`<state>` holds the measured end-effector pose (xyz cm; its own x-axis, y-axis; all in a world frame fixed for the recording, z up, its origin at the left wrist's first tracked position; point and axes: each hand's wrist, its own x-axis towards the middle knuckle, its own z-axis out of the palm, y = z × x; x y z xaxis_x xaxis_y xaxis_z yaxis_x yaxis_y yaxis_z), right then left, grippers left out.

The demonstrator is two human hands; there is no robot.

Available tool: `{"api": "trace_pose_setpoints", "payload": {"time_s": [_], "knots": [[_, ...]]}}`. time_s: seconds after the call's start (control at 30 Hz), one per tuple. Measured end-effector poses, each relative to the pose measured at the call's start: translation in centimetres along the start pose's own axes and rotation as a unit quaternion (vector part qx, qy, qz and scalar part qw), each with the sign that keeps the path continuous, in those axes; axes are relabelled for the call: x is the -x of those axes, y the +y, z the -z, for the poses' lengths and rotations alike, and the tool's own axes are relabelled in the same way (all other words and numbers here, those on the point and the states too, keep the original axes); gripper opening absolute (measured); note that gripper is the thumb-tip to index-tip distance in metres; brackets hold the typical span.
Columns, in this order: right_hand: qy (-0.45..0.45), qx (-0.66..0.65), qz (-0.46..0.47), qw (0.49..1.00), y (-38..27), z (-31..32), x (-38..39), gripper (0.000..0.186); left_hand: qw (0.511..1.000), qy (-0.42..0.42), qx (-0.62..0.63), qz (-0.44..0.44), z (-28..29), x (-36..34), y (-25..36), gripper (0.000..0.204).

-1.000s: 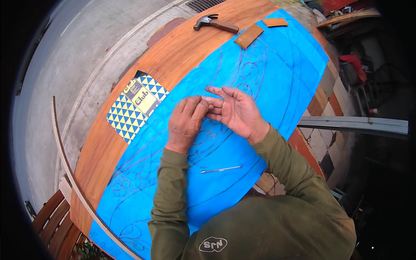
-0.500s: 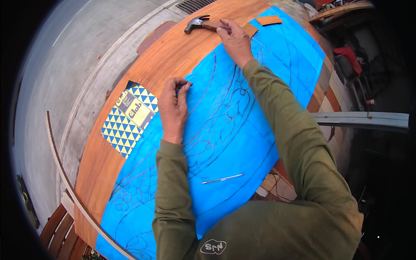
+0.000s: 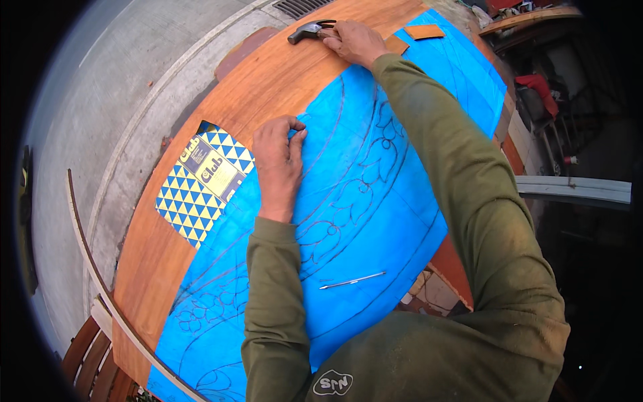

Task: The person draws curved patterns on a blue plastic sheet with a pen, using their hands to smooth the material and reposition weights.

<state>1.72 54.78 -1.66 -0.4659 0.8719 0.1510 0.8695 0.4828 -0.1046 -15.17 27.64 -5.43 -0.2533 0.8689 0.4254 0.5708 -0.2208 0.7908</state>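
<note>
A large blue sheet (image 3: 375,201) with dark drawn curves and flower shapes covers much of the wooden board (image 3: 248,87). My right hand (image 3: 353,43) has its fingers wrapped round the handle of a claw hammer (image 3: 305,32) near the board's far edge, beside small brown wood pieces (image 3: 423,31). My left hand (image 3: 281,167) is curled closed over the blue sheet's upper left edge; anything between its fingertips is too small to make out. A thin silver pen-like tool (image 3: 351,280) lies on the sheet, and a blue-and-yellow triangle-patterned card (image 3: 194,204) lies left of my left hand.
A long thin wood strip (image 3: 124,315) crosses the near left corner, beside a slatted wooden seat (image 3: 87,355). A pale rail (image 3: 569,189) sticks out at the right. Concrete ground (image 3: 107,100) with a drain grate (image 3: 301,7) lies beyond the board; red and dark clutter (image 3: 542,94) stands at the right.
My hands have parted: the right reached forward to the hammer and closed on its handle; the left moved slightly up from the middle of the sheet, its fingers still curled.
</note>
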Motion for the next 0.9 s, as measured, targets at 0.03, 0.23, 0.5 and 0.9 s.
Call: {"api": "trace_pose_setpoints", "payload": {"time_s": [0.03,0.23,0.5,0.9], "knots": [[-0.001,0.002,0.000,1.000,-0.1,0.0,0.1,0.045,1.000,-0.002,0.002,-0.006,-0.1,-0.1,0.0,0.014],[0.098,-0.188,-0.035,0.977,-1.1,1.2,3.4,0.052,1.000,-0.006,-0.010,-0.027,-0.4,-0.3,0.1,0.016],[0.024,-0.532,-0.104,0.840,-5.8,9.3,19.6,0.044,0.997,-0.003,-0.060,-0.049,-0.8,0.2,-0.1,0.015],[0.231,-0.252,0.081,0.936,-9.0,5.3,25.4,0.044,0.998,-0.003,-0.045,-0.044,-0.6,0.2,-0.4,0.016]]}}
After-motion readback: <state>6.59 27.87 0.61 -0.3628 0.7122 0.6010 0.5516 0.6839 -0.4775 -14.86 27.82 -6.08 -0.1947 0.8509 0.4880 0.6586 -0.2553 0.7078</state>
